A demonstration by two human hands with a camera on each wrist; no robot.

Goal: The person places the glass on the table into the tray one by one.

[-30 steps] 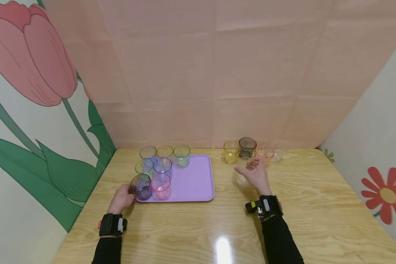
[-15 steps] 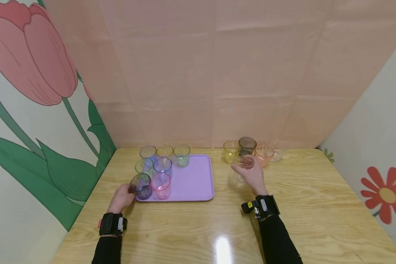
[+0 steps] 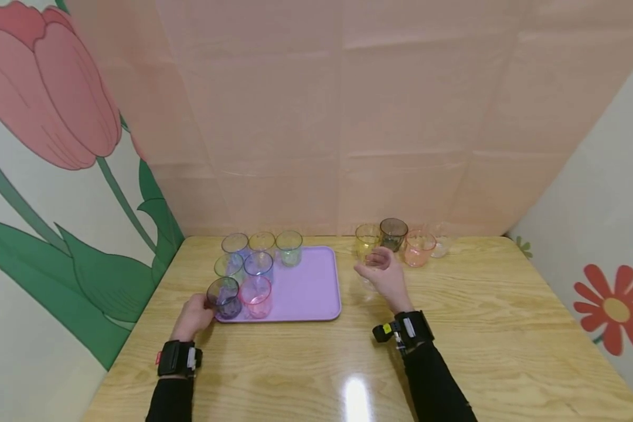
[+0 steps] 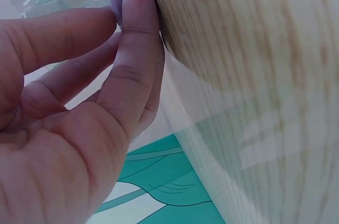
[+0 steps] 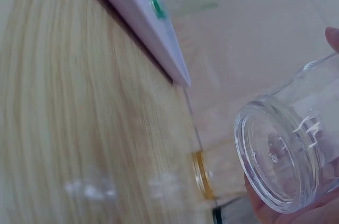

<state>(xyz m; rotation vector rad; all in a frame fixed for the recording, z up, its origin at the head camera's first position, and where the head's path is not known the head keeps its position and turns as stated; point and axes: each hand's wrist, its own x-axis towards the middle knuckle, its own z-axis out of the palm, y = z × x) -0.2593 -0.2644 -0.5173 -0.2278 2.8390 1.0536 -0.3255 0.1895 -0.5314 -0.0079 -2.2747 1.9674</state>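
My right hand (image 3: 390, 280) holds a clear glass cup (image 5: 280, 155) in the air, fingers and thumb around its upper part. In the right wrist view its thick round base faces the camera. My left hand (image 3: 192, 316) pinches the near left edge of a lilac tray (image 3: 311, 287), its fingertips (image 4: 140, 9) right on the tray's side. Several tinted glass cups stand on the tray's left half, with a dark purple one (image 3: 224, 299) and a pink one (image 3: 256, 298) in front. A green-tinted cup (image 3: 289, 249) stands at the back, to their right.
Behind my right hand stand a yellow cup (image 3: 366, 234), a dark grey cup (image 3: 393, 234), an orange cup (image 3: 419, 249) and a clear cup (image 3: 442, 243). The wooden table (image 3: 295, 369) ends at a pink-draped wall (image 3: 337, 146) at the back.
My right hand has closed around the clear cup, lifted it and carried it left toward the tray, away from the orange cup. The left hand has stayed at the tray's edge.
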